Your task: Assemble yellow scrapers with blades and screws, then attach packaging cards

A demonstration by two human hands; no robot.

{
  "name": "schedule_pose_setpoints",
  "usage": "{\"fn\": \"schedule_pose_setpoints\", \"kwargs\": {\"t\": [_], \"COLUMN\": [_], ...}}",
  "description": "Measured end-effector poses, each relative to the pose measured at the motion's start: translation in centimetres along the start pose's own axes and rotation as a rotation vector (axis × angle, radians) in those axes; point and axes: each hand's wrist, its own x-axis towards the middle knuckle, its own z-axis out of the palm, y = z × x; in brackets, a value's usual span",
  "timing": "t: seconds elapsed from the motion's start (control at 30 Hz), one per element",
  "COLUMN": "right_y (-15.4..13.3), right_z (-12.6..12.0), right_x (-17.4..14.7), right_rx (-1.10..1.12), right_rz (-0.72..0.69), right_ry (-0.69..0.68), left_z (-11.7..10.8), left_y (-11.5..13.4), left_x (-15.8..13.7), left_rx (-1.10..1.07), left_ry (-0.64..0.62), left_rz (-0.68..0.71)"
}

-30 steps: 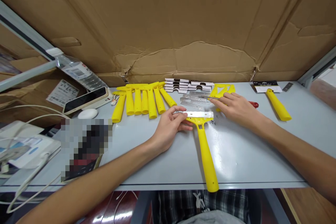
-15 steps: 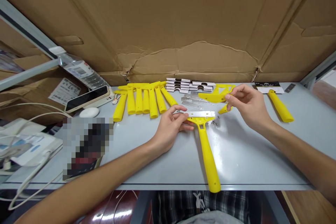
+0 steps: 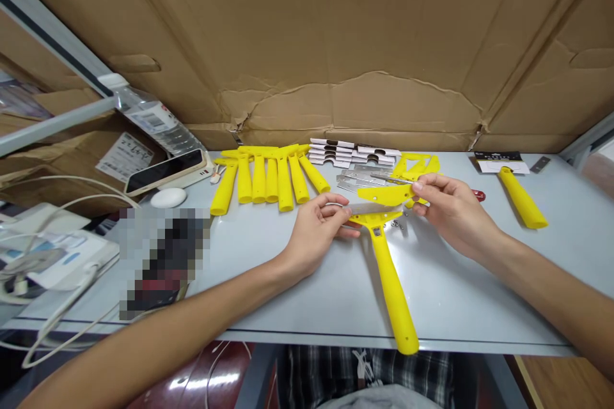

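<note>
My left hand [image 3: 316, 233] pinches the left end of the head of a yellow scraper [image 3: 394, 284], whose handle points toward me over the table edge. A flat metal blade [image 3: 374, 209] lies along that head, under my left fingertips. Between the fingers of my right hand [image 3: 451, 211] is a yellow plastic cover piece [image 3: 384, 195], tilted just above the blade. Behind it shows a thin metal shaft [image 3: 396, 179], and a red end [image 3: 478, 195] sticks out past my right hand; whether these are one tool, and held, I cannot tell. Small screws [image 3: 396, 224] lie beside the scraper head.
Several yellow scraper handles [image 3: 285, 185] lie in a row at back left. Stacked white-and-black cards [image 3: 330, 153], loose blades [image 3: 355, 177] and yellow covers [image 3: 426, 164] are behind my hands. One carded scraper [image 3: 522, 198] lies right; a phone [image 3: 165, 172] and bottle [image 3: 156, 121] are left.
My right hand has brought the yellow cover piece down and closer to the blade. The scraper's handle end has shifted slightly right, and the metal shaft and red end now show.
</note>
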Motion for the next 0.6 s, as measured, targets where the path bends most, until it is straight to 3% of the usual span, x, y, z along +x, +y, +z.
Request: {"fn": "schedule_pose_setpoints", "kwargs": {"t": [0.4, 0.6], "right_y": [-0.06, 0.46], "right_z": [-0.05, 0.21], "right_x": [0.22, 0.00], "right_rx": [0.011, -0.041], "right_rz": [0.028, 0.067], "right_ry": [0.020, -0.040], "left_z": [0.17, 0.13], "left_y": [0.57, 0.58], "left_x": [-0.30, -0.33], "left_rx": [0.034, 0.046], "left_ry": [0.011, 0.014], "left_rz": [0.034, 0.048]}}
